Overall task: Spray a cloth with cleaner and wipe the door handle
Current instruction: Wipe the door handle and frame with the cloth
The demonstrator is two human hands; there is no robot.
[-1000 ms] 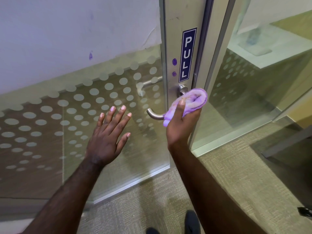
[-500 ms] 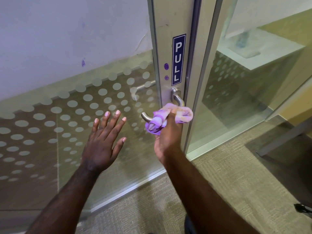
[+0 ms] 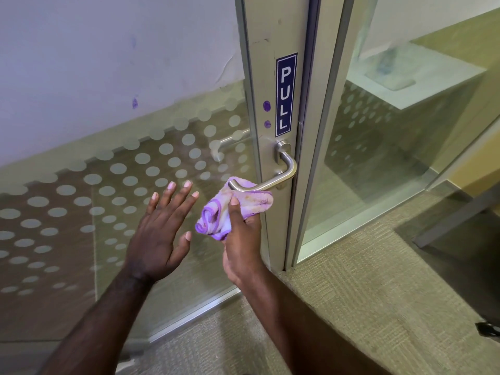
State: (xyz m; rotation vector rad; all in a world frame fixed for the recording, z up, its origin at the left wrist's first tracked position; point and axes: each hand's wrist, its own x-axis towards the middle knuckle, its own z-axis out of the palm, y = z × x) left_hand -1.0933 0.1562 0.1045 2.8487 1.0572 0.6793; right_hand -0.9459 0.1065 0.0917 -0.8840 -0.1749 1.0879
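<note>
A brushed-metal lever door handle (image 3: 285,169) sticks out from the aluminium door frame, below a blue PULL sign (image 3: 285,94). My right hand (image 3: 243,239) grips a bunched purple and white cloth (image 3: 230,209), which touches the underside of the lever's free end at its left tip. My left hand (image 3: 159,234) is held flat with spread fingers against the dotted glass, left of the cloth, holding nothing. No spray bottle is in view.
The glass door panel (image 3: 108,198) with frosted dots fills the left side. A second glass pane (image 3: 378,158) stands right of the frame. Beige carpet (image 3: 351,307) covers the floor, with a dark object (image 3: 487,328) at the right edge.
My right hand has slid the cloth from the handle's base near the frame down and left along the lever to its free end. My left hand has stayed flat on the glass.
</note>
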